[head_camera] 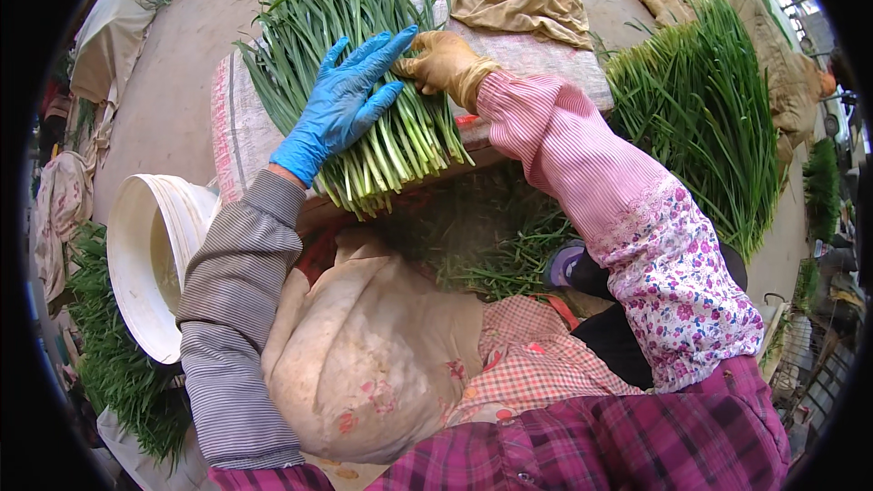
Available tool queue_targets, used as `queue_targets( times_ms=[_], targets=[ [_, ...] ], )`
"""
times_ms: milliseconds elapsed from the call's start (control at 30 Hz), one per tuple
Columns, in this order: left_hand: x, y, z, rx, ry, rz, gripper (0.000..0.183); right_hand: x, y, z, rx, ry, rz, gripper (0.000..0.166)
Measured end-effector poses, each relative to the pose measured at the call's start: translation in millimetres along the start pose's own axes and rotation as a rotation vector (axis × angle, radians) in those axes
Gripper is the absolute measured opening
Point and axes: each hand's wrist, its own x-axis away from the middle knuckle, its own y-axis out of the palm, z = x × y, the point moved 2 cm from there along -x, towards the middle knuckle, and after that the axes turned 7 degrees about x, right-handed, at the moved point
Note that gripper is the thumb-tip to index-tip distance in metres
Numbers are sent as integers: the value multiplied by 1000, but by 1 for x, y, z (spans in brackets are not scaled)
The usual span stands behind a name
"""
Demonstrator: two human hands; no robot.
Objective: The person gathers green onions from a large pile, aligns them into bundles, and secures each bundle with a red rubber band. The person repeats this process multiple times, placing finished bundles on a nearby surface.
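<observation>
A broad bundle of garlic chives [341, 7] lies on a board covered with woven sacking [235, 129]. Its leaves point away from me and its pale stalk ends point towards me, over the board's near edge. My left hand [348, 95], in a blue disposable glove, rests on the bundle with its fingers spread and thumb apart. Against it, at the bundle's right side, is my right hand [447, 65] in a tan glove. The right fingers are curled over the stalks; whether they grip any is hidden.
A white plastic bucket [194, 204] leans by my left arm. Crumpled tan cloth [522, 3] lies at the board's far right. More chives are piled at right [696, 109] and left [123, 354]. Loose leaf trimmings [505, 252] cover the ground below the board, near a shoe [565, 264].
</observation>
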Motion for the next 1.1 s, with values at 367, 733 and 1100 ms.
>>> queue_targets(
  times_ms=[367,733,1100],
  targets=[
    [0,2,-2,-46,19,-96,49,84,-22,-13,1,98,-230,36],
    [-3,2,-5,-137,74,-124,43,90,-37,-1,-28,170,-267,16],
    [-6,3,4,-93,-39,-256,33,116,-54,9,310,-230,-43,21]
  ],
)
